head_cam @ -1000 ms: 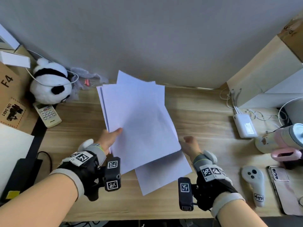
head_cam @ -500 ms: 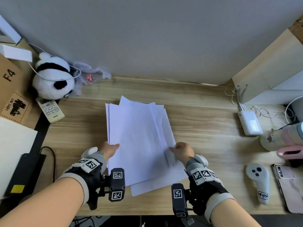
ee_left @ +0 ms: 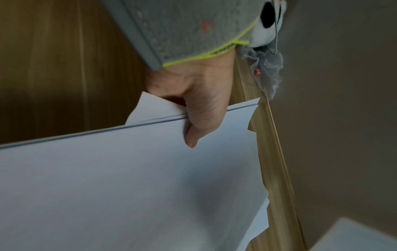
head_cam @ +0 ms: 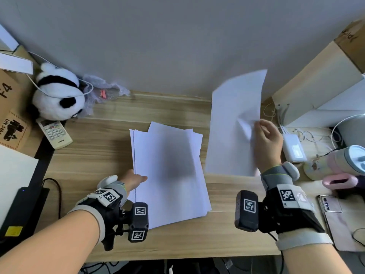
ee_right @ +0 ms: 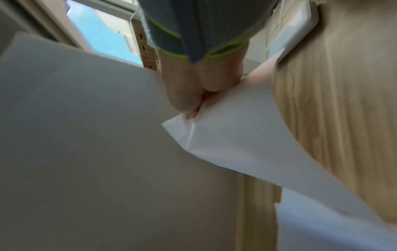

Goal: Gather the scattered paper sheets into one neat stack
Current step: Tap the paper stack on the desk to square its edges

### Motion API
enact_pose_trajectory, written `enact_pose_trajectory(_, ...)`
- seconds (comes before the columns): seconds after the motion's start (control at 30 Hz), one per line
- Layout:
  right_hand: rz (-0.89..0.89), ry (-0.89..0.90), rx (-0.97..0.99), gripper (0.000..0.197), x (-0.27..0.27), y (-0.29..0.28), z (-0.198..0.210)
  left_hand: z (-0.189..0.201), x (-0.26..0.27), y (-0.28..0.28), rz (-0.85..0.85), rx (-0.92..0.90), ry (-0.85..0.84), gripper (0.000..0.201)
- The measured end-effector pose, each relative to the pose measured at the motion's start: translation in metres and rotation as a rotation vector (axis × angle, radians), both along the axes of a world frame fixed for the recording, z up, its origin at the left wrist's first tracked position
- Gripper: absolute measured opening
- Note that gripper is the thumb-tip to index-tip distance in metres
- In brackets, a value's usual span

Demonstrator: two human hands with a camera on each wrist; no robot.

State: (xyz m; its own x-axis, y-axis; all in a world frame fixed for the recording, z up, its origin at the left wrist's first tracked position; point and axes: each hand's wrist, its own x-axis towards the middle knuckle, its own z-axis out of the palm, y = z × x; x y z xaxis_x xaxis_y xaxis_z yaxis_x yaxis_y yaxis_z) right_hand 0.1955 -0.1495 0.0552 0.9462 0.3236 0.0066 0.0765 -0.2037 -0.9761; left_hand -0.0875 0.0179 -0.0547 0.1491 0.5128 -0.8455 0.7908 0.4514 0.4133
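Note:
A loose stack of white paper sheets (head_cam: 167, 171) lies in the middle of the wooden desk (head_cam: 98, 155), its edges uneven. My left hand (head_cam: 136, 179) pinches the stack's left edge, thumb on top (ee_left: 197, 129) and fingers hidden under the stack (ee_left: 128, 186). My right hand (head_cam: 264, 139) is raised to the right of the stack and pinches a single white sheet (head_cam: 233, 131) at its right edge, creasing it. In the right wrist view that sheet (ee_right: 236, 144) hangs in the air below the hand (ee_right: 193, 101), blurred.
A panda plush (head_cam: 57, 93) and a remote control (head_cam: 54, 133) sit at the back left beside cardboard boxes (head_cam: 9, 107). At the right are a white router (head_cam: 294, 149), a pink and white cup (head_cam: 339, 163), a phone (head_cam: 331, 204) and a large box (head_cam: 324, 86).
The stack came down onto the desk. My right hand pulled one sheet out from the stack's lower right and lifted it up to the right.

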Motion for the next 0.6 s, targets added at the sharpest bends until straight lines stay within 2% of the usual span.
enact_pose_trajectory(0.1,0.1,0.24,0.301,0.018,-0.008,0.014,0.01,0.0,0.005,0.001,0.017,-0.013,-0.039,0.068)
enact_pose_trajectory(0.17,0.121,0.386,0.387,0.017,-0.012,0.019,0.001,0.002,0.008,0.0,0.047,-0.026,-0.072,0.065)
enact_pose_trajectory(0.2,0.12,0.43,0.371,0.018,-0.016,0.022,-0.007,0.001,0.008,0.001,0.064,-0.037,-0.091,0.063)
enact_pose_trajectory(0.33,0.172,0.455,-0.021,0.023,-0.042,0.023,-0.048,-0.002,0.007,0.004,0.188,0.023,-0.178,0.07)
enact_pose_trajectory(0.47,0.248,0.495,-0.338,0.025,-0.065,0.017,-0.091,-0.016,-0.002,0.013,0.306,-0.104,-0.298,0.072)
enact_pose_trajectory(0.6,0.299,0.46,-0.557,0.018,-0.074,0.014,-0.125,-0.013,-0.005,0.012,0.256,-0.173,-0.348,0.093)
